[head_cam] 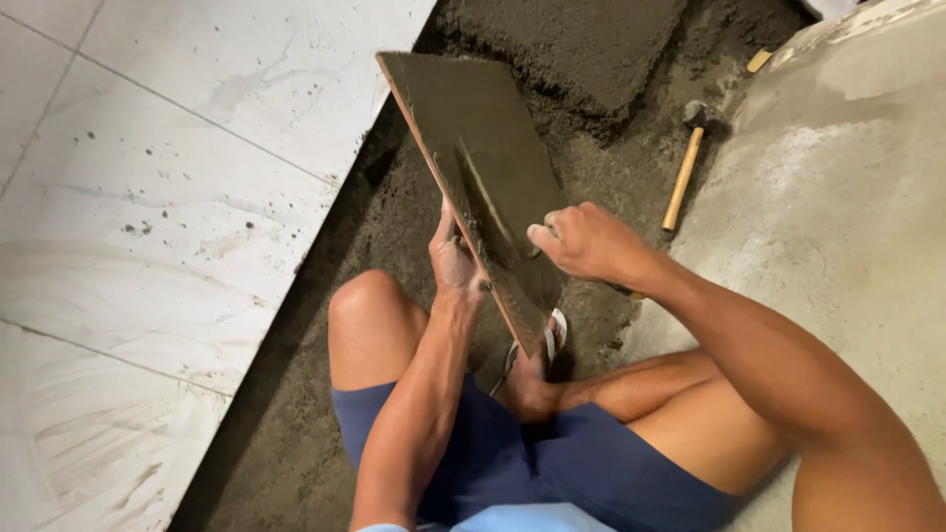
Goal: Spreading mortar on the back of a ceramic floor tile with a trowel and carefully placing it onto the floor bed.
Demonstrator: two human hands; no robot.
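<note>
While the person sits on the floor in blue shorts (552, 463) with knees bent, a foot in a white sandal (537, 360) rests just under the low end of a tile (473, 128) that stands tilted on edge between the two hands. Nearest, the left hand (453, 264) lies flat against the tile's left, hidden face, fingers stretched upward and the thumb at the edge, propping it rather than clasping it. Just right of it, the right hand (583, 239) is curled into a loose fist around the handle of a trowel (488, 197), whose narrow blade lies against the grey mortar spread over the tile's upturned face; the handle itself is mostly hidden by the fingers. Beneath the tile and the legs runs a strip of dark, damp mortar bed (394, 217), stretching from near left to far right. To the left of that strip lie large white tiles (168, 177), already set flat and speckled with dark crumbs. To the right is bare grey concrete (847, 197). Farther off, right of the tile's upper end, a mallet (686, 163) with a wooden handle and dark head lies on the mortar, well apart from both hands. At the far edge, a flattened slab of mortar (572, 44) sits raised above the bed.
</note>
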